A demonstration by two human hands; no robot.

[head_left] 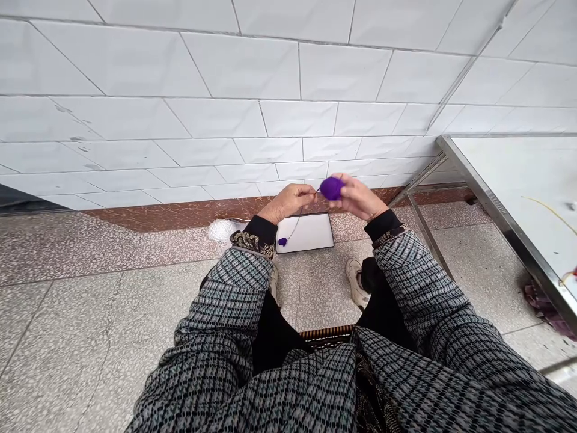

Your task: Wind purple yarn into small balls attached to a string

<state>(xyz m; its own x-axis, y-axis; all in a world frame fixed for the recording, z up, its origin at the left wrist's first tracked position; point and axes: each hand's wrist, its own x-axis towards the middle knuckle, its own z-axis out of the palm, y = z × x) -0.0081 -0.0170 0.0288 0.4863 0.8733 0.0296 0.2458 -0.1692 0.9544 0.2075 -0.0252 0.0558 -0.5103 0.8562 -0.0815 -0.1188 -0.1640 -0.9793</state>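
My right hand [356, 195] holds a purple ball of yarn [332, 188] in front of me, its fingers wrapped round the far side. A thin strand of yarn [317, 191] runs from the ball to my left hand [292, 199], whose thumb and forefinger are pinched on it. From there the strand hangs down to a small purple clump of yarn [282, 242] in a shallow white tray [311, 233] with a dark rim. The tray lies on the floor below my hands.
A white tiled wall [252, 117] rises ahead, with a reddish-brown skirting [189, 216] along its foot. To the right stands a metal-edged table [496, 204]. Clear crumpled plastic [220, 230] lies left of the tray. My shoes [356, 282] rest on the speckled floor [135, 319].
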